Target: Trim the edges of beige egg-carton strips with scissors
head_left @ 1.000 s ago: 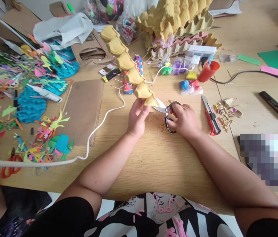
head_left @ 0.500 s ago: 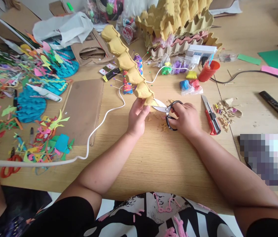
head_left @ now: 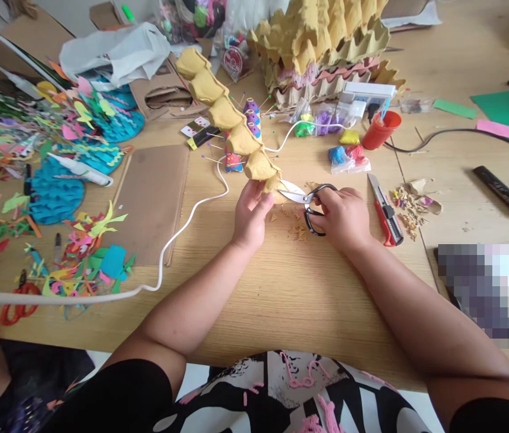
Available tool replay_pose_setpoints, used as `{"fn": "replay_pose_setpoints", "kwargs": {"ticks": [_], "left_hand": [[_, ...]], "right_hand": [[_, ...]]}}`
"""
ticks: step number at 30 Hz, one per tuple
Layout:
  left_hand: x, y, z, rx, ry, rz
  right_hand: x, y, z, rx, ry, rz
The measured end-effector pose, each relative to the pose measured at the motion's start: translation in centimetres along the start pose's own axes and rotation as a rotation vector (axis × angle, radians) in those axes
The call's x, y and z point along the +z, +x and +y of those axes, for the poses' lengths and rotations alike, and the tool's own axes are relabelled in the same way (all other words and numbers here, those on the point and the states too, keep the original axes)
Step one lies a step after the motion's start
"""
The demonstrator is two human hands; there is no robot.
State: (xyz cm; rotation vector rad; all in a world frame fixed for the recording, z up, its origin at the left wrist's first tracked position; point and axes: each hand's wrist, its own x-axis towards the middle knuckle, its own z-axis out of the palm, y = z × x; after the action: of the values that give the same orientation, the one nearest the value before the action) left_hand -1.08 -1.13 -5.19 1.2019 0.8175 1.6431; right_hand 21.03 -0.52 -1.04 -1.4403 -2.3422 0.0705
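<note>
A yellow egg-carton strip (head_left: 227,114) with several cups slants up and to the left from my left hand (head_left: 251,213), whose fingers and thumb are closed on its lower end. My right hand (head_left: 347,216) grips the black handles of a pair of scissors (head_left: 300,195). The scissor blades point left and lie against the strip's lower end, by my left thumb. Small yellow cuttings (head_left: 299,231) are scattered on the table under the scissors.
A red-handled cutter (head_left: 387,215) lies right of my right hand. Stacked egg trays (head_left: 317,48) and a red cup (head_left: 381,129) stand behind. Left are cardboard (head_left: 150,204), a white cable (head_left: 182,228) and paper scraps (head_left: 87,264).
The strip's upper end has swung slightly to the left and down. My left hand has barely moved, and the scissor handles sit slightly closer together.
</note>
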Motion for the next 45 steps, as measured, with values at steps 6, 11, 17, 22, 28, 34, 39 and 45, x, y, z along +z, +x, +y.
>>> {"fn": "replay_pose_setpoints", "kwargs": {"ticks": [6, 11, 17, 22, 28, 34, 39, 45], "left_hand": [[-0.16, -0.05, -0.33, -0.004, -0.026, 0.015], [-0.15, -0.15, -0.42, -0.008, -0.034, 0.015], [-0.21, -0.23, -0.4, -0.003, -0.024, 0.015], [-0.17, -0.27, -0.31, -0.019, -0.025, 0.035], [0.16, -0.33, 0.12, -0.025, -0.027, 0.055], [0.31, -0.31, 0.33, -0.032, -0.03, 0.063], [0.28, -0.45, 0.19, 0.005, 0.014, 0.022], [0.1, -0.5, -0.33, 0.043, 0.041, 0.007]], "right_hand": [[0.19, -0.1, 0.11, 0.009, -0.025, 0.021], [0.48, -0.23, 0.33, 0.002, -0.025, 0.06], [0.54, -0.2, 0.27, 0.036, -0.022, 0.076], [0.48, -0.18, 0.2, 0.056, -0.028, 0.064], [0.44, -0.2, 0.06, 0.087, -0.032, 0.054], [0.27, -0.24, -0.16, 0.12, -0.016, 0.031], [0.33, -0.28, -0.46, 0.173, 0.073, 0.011], [0.23, -0.29, -0.51, 0.245, 0.253, 0.034]]}}
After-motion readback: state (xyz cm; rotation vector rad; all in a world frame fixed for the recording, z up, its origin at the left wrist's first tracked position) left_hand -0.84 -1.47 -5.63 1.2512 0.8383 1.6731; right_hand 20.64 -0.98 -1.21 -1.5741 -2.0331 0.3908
